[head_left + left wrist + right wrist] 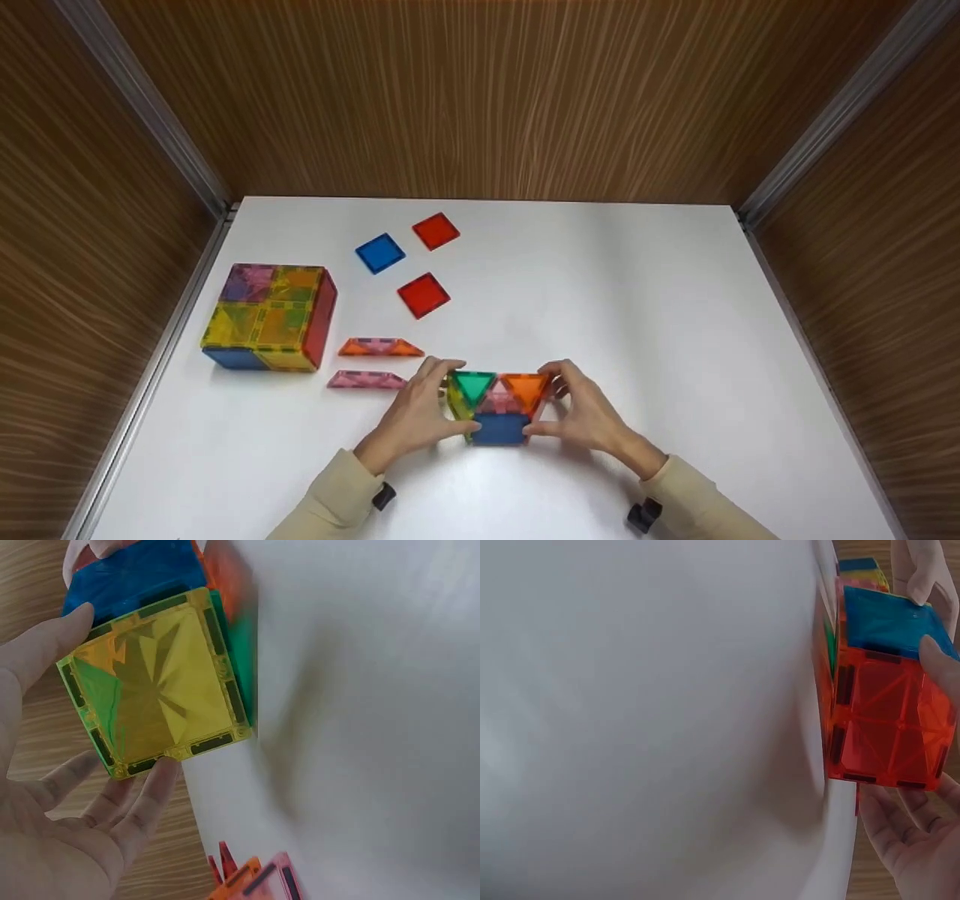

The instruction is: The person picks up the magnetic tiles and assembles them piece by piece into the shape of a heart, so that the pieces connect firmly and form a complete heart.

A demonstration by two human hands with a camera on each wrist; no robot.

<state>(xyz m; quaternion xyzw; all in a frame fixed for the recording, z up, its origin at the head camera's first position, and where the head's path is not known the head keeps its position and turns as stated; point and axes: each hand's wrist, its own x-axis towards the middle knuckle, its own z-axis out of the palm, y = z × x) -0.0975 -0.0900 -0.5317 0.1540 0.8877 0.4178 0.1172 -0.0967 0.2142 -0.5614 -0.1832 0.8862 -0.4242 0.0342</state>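
Observation:
A small block built of translucent magnetic tiles (500,397) stands between both hands near the front of the table. Its upper face has a green triangle (474,387), an orange triangle (526,389) and pink between them; a blue tile (500,430) faces the person. My left hand (418,414) grips the left end, where a yellow square tile (161,682) shows in the left wrist view. The thumb lies near the blue tile, fingers at the far edge. My right hand (589,417) holds the other end the same way, over a red-orange square tile (892,716).
Left of the hands lie an orange-and-pink tile strip (380,347) and a pink strip (367,380). Farther back are a blue square (380,253) and two red squares (424,295). A large multicoloured tile box (270,315) stands at left. Wood-grain panels (480,97) enclose the table.

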